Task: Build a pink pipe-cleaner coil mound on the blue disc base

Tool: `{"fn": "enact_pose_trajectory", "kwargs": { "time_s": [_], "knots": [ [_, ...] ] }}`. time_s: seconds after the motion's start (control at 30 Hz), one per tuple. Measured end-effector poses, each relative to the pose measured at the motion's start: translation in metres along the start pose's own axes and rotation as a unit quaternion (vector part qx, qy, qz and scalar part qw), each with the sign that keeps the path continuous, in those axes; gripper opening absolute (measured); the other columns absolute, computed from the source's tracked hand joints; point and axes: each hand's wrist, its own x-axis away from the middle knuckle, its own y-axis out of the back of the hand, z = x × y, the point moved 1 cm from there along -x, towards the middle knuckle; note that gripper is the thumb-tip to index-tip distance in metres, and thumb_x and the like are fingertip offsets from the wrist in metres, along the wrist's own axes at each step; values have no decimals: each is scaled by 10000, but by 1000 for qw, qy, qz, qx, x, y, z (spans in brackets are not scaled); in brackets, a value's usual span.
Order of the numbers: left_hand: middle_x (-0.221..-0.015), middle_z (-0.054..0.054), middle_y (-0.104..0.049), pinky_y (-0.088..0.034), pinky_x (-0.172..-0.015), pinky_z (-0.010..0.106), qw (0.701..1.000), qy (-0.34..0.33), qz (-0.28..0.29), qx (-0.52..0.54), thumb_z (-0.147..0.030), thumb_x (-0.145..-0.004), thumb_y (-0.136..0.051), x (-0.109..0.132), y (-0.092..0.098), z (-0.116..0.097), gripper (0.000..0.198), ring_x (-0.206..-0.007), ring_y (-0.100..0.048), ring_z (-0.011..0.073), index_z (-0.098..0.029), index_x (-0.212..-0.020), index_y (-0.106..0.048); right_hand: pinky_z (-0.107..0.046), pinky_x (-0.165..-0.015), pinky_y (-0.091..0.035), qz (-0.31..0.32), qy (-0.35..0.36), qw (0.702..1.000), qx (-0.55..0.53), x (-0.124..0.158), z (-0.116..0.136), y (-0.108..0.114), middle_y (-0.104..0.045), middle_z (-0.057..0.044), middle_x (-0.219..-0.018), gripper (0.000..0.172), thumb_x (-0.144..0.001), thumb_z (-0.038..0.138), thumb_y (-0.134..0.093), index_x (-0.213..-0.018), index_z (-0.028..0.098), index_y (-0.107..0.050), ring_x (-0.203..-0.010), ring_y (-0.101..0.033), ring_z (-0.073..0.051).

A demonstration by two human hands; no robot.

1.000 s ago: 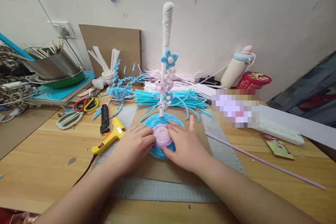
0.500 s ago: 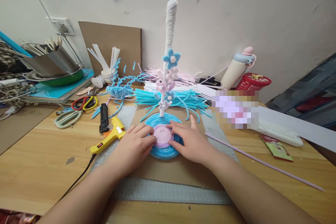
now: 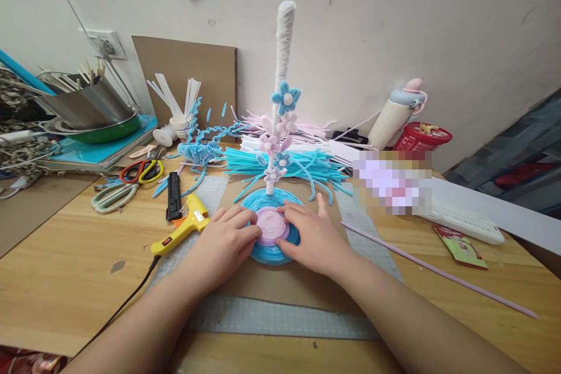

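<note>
A round blue coiled pipe-cleaner base (image 3: 267, 252) lies on a brown card over a grey cutting mat (image 3: 280, 318). A lilac spiral disc (image 3: 272, 226) sits on the base. My left hand (image 3: 225, 242) presses its fingertips against the disc's left edge. My right hand (image 3: 313, 234) lies flat with fingers on the disc's right edge, thumb raised. A tall white fuzzy stem (image 3: 283, 52) with blue and pink flowers (image 3: 284, 97) rises from the back of the base.
A yellow glue gun (image 3: 182, 228) lies left of my left hand with its cord trailing forward. Scissors (image 3: 140, 172), a pile of blue pipe cleaners (image 3: 302, 166), a lilac stick (image 3: 438, 272), a bottle (image 3: 397, 114) and a metal pot (image 3: 85, 108) stand around.
My right hand has slid slightly back onto the disc's edge; both hands stay pressed on the lilac disc. The view has barely shifted.
</note>
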Motion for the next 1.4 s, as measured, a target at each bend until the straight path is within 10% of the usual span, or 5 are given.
{"fn": "enact_pose_trajectory", "kwargs": {
  "time_s": [0.5,1.4],
  "knots": [
    [-1273,-18,-625,-237,-1057,490,1000,0,-10,11,-132,-903,-473,3,-2,-1,207,-1276,-464,239,-267,-891,-630,-685,-1074,102,-1,14,1000,-10,1,-8,-3,-622,-75,-1270,201,-782,357,-657,-904,228,-563,-1280,-479,-271],
    [-935,-51,-732,-225,-1023,469,997,52,-48,38,-185,-851,-600,1,-2,-4,124,-1109,-575,223,-271,-799,-673,-697,-1074,89,5,5,1000,-18,1,-4,-3,-644,-58,-1237,193,-768,335,-670,-902,233,-575,-1267,-489,-287]
  ]
}}
